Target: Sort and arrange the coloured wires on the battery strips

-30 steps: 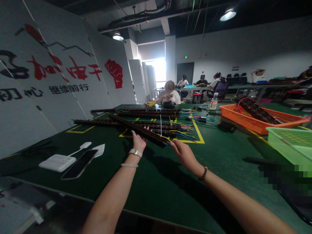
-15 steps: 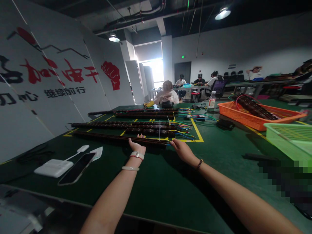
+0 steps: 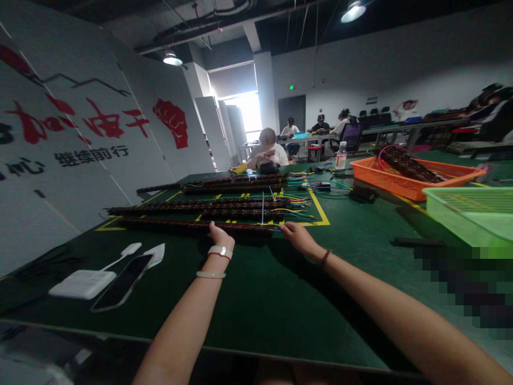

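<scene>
A long dark bundle [image 3: 172,224] lies across the green table, nearest of several similar bundles, with thin coloured wires at its right end. My left hand [image 3: 221,236] is closed round the middle part of this bundle, its thumb on the near side and its other fingers hidden behind. At the right end, my right hand [image 3: 295,235] pinches the wires [image 3: 276,230]. Just beyond lie more dark bundles [image 3: 160,206], whose coloured wires [image 3: 300,214] fan out to the right. A white zip tie [image 3: 263,207] stands up from near the bundles.
On the left of the green table [image 3: 248,299] lie a phone [image 3: 122,282] and a white adapter [image 3: 83,283]. To the right are an orange basket [image 3: 409,187], a green basket [image 3: 467,211] and a bottle [image 3: 341,156]. A person [image 3: 267,149] sits across the table.
The view has shifted slightly to the right. My left hand's fingers, seen beyond the bundle before, are now hidden behind it. My right hand remains at the wires.
</scene>
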Available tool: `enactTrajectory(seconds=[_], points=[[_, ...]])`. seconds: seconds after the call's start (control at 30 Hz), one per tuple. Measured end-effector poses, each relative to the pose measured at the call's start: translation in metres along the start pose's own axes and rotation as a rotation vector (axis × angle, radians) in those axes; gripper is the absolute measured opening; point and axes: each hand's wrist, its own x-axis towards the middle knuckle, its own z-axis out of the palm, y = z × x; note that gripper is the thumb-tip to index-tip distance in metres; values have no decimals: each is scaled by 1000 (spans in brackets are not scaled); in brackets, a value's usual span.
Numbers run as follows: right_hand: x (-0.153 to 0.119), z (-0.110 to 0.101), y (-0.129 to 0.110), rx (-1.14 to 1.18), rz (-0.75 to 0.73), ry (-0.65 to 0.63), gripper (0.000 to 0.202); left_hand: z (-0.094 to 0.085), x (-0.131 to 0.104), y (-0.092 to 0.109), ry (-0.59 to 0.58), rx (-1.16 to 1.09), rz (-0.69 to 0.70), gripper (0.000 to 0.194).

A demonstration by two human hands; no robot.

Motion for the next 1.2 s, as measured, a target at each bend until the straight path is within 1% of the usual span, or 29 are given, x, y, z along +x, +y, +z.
enactTrajectory(seconds=[0.07,0.1,0.13,0.2,0.27,0.37,0.43,0.5,0.57,0.6,0.63,0.67,0.7,0.73,0.77,0.8,0.9,0.97,1.03,1.07,1.1,1.2], points=[[2,-1,4,6,25,-14,38,-1,2,9,53,32,16,52],[2,-2,7,6,35,-26,38,-1,1,14,73,42,41,58],[1,-2,9,4,42,-42,38,-3,0,18,85,55,88,65],[-1,-2,14,0,49,-84,36,-5,-6,25,75,79,227,77],[-4,-2,17,0,46,-135,35,-5,-16,27,19,94,381,81],[-5,-5,18,12,36,-202,34,-1,-36,25,-109,112,573,74],[-5,-6,19,21,33,-231,37,3,-53,24,-212,127,730,68],[-3,-7,19,33,30,-249,39,5,-75,26,-339,150,1023,59],[-2,-7,20,47,24,-256,38,3,-102,27,-469,162,1317,51],[-2,-7,21,55,19,-256,36,0,-119,25,-547,177,1446,49],[-2,-6,22,60,15,-255,34,-3,-136,21,-657,208,1594,47],[-2,-6,23,63,13,-254,32,-8,-154,15,-823,235,1753,44],[-1,-6,23,64,14,-255,32,-15,-173,6,-1052,267,1890,42],[-1,-6,24,62,19,-258,32,-22,-191,-4,-1271,305,1960,39],[0,-6,25,60,26,-263,34,-30,-208,-16,-1419,351,1978,37],[0,-6,25,58,34,-270,35,-39,-224,-28,-1461,428,1928,37],[1,-8,26,63,48,-296,37,-69,-258,-60,-1481,502,1845,42],[2,-9,26,71,47,-311,37,-83,-271,-74,-1477,596,1742,48],[3,-10,26,82,41,-321,37,-91,-278,-82,-1475,680,1649,47],[3,-11,26,88,41,-326,37,-92,-280,-84,-1442,714,1621,45],[3,-11,26,96,44,-334,38,-92,-281,-86,-1378,742,1615,41],[5,-14,26,134,69,-379,38,-93,-281,-89,-1105,804,1655,31]])
